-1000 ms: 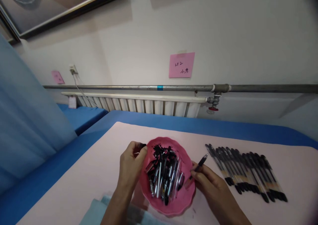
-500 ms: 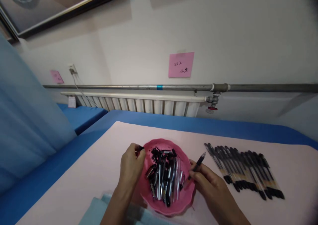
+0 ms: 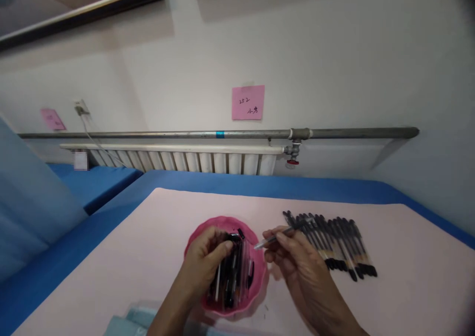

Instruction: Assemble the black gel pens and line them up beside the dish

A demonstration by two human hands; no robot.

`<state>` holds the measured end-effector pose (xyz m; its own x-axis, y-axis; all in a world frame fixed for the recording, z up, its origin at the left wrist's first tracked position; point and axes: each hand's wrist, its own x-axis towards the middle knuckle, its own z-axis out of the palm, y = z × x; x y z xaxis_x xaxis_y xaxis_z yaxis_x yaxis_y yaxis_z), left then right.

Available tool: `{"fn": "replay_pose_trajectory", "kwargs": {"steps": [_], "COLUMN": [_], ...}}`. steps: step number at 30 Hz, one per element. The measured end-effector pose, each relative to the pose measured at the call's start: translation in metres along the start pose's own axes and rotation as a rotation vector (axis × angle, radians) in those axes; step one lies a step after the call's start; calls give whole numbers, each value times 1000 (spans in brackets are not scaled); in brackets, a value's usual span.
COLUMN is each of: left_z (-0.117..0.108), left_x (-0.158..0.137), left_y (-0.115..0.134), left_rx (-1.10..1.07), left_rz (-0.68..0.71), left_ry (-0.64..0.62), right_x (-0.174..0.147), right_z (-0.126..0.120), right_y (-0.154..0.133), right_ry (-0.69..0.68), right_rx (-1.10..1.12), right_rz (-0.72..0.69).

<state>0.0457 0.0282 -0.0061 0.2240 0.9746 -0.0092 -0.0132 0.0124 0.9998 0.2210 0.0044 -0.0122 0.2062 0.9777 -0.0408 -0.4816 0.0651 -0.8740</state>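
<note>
My right hand (image 3: 297, 254) pinches a pen (image 3: 276, 237) just right of the pink bowl (image 3: 261, 281). The pen's clear end points left over the bowl's rim, and its dark end points up to the right. Over the bowl's far left part is my left hand (image 3: 206, 259), its thumb and fingers closed together. Something dark shows by these fingertips, but I cannot make out whether they hold it. Inside the bowl lie several pen parts (image 3: 232, 281), with clear tubes (image 3: 244, 271) on the right side and black pieces among them.
Right of the bowl, several black-capped pens (image 3: 336, 244) lie side by side on the pink sheet (image 3: 122, 257). A light blue cloth or pack (image 3: 128, 323) sits at the near edge. Behind the blue-covered table (image 3: 260, 182) are a radiator (image 3: 193, 162) and a pipe (image 3: 166, 134).
My left hand has moved from beside the bowl's left rim to over the bowl. My right hand has lifted and turned the pen, its clear end now pointing left. The view has shifted right.
</note>
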Motion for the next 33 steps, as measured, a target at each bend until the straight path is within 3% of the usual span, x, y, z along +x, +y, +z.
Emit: {"fn": "replay_pose_trajectory", "kwargs": {"steps": [7, 12, 23, 33], "left_z": [12, 11, 8, 6], "left_x": [-4, -4, -5, -5], "left_y": [-7, -5, -4, -3], "left_rx": [-192, -177, -92, -67], "left_rz": [-107, -114, -116, -128], "left_ry": [-187, -183, -208, -252], "right_x": [-11, -9, -8, -8], "right_z": [11, 10, 4, 3], "right_y": [-5, -7, -2, -4], "right_ry": [-110, -41, -87, -122], "right_rx": [-7, 3, -186, -168], "right_rz": [-34, -52, -75, -66]}}
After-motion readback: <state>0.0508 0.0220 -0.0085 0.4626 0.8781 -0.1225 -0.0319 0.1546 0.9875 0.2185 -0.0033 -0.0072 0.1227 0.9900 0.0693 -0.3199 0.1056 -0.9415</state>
